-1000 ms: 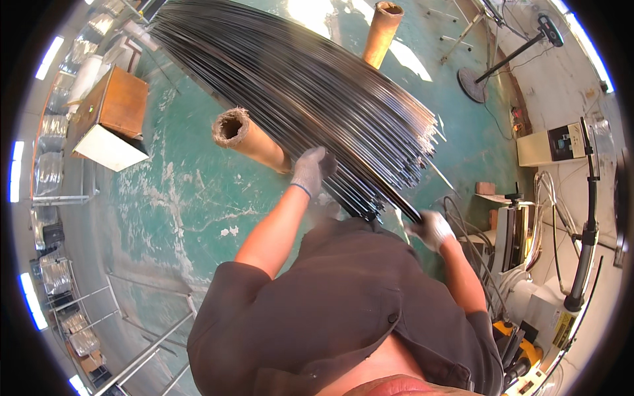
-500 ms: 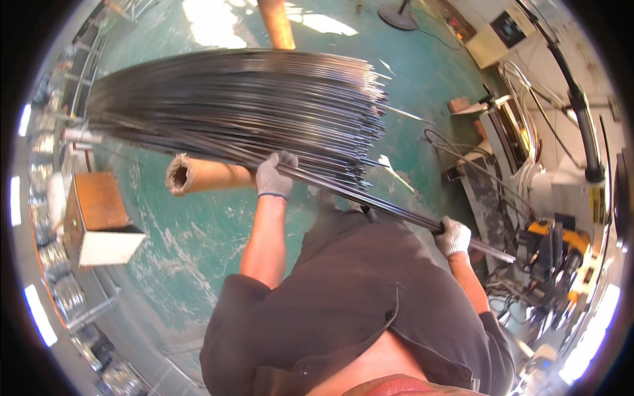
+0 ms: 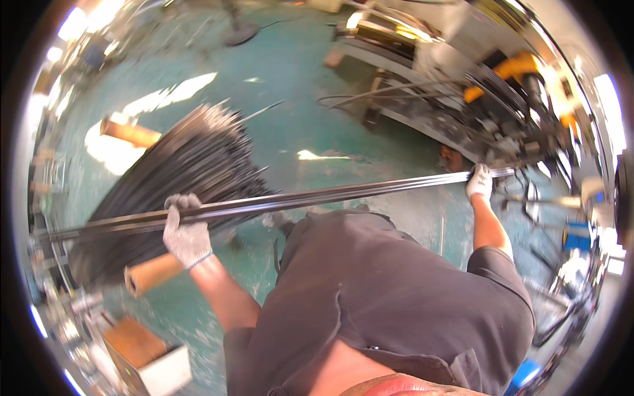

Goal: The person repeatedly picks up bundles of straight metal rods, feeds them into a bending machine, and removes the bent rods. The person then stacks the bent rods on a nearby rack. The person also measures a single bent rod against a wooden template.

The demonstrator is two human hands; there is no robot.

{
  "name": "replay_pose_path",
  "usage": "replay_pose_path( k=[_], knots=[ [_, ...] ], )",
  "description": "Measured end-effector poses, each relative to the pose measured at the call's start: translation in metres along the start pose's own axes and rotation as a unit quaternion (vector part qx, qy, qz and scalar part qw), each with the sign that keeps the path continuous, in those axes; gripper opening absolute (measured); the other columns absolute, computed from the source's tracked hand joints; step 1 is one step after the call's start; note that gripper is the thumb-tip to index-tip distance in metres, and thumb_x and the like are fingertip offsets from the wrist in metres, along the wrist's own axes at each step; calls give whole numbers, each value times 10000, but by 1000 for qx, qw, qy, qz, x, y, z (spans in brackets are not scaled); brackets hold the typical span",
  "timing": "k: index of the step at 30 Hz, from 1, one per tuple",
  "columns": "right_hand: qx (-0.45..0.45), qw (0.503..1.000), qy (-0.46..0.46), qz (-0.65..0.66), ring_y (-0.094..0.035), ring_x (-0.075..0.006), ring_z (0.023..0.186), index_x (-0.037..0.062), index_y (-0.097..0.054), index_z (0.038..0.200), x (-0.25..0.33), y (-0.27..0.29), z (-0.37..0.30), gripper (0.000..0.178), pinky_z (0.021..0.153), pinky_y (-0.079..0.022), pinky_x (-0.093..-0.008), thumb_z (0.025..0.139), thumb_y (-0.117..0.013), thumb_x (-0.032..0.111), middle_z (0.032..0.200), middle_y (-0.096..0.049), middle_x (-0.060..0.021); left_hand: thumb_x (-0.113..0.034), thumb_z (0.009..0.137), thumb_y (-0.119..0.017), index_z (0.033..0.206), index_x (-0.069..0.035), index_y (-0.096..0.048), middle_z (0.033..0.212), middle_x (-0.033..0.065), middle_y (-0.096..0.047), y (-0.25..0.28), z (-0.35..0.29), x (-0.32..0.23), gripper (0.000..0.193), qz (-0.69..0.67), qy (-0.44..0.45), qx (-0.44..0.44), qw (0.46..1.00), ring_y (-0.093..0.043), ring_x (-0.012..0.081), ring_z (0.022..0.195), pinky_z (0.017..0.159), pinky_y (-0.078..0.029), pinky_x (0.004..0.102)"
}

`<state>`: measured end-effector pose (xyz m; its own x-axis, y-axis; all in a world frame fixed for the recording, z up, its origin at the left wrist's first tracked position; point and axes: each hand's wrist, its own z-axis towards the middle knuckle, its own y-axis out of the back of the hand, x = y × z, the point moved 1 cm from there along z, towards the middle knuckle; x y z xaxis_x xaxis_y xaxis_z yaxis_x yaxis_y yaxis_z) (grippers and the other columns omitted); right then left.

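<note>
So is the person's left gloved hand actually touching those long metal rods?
Touching. The head view shows the left hand in a grey glove with its fingers curled over the long rods, while the right hand grips them near the far end.

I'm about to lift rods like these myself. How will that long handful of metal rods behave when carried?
Probably whippy: the metal rods are long and thin, gripped by the left hand and the right hand set far apart. Likely heavy for their thickness, being metal. Smooth and shiny, they may slip, though both hands wear gloves.
</note>
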<state>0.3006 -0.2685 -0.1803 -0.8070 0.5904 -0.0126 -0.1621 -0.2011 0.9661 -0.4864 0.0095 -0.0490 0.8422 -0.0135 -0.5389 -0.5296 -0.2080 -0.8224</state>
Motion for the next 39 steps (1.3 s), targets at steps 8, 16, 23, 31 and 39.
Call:
replay_pose_path(
  k=[8,16,23,31,39],
  knots=[
    [39,114,-349,929,-578,-433,1279,-37,-372,1422,109,74,-20,586,1187,-430,-660,876,-583,-48,1408,-504,-243,58,945,-595,1182,13,-584,1115,146,-657,-176,-47,231,242,46,158,147,975,-641,345,1143,1207,-417,567],
    [-112,294,-402,860,-727,-261,951,30,-650,1104,-30,76,42,96,913,-620,-429,1046,-643,106,977,-723,-100,-89,937,-677,1278,65,-599,1203,185,-674,-284,23,267,382,82,203,306,927,-632,354,1216,1244,-366,563],
    [-300,288,-383,825,-709,-301,981,-5,-635,1128,-180,37,91,273,915,-620,-429,1062,-662,259,1058,-706,-137,-36,894,-713,1172,27,-552,1099,122,-550,-324,89,362,327,23,202,346,916,-561,285,1068,1134,-452,469],
    [-276,218,-370,860,-678,-396,1111,-133,-535,1271,-170,72,175,279,1022,-584,-531,1017,-468,-41,1192,-646,-238,-161,1020,-644,1117,6,-590,1133,156,-618,-355,113,504,201,42,338,334,879,-607,345,1142,1157,-450,528],
    [-245,435,-442,745,-715,-294,958,-10,-686,1138,-258,67,219,199,906,-609,-447,1039,-672,162,998,-742,-130,-157,1009,-659,1179,5,-530,1191,174,-612,-398,128,548,268,20,365,329,871,-590,350,1229,1191,-438,501]
  ],
)
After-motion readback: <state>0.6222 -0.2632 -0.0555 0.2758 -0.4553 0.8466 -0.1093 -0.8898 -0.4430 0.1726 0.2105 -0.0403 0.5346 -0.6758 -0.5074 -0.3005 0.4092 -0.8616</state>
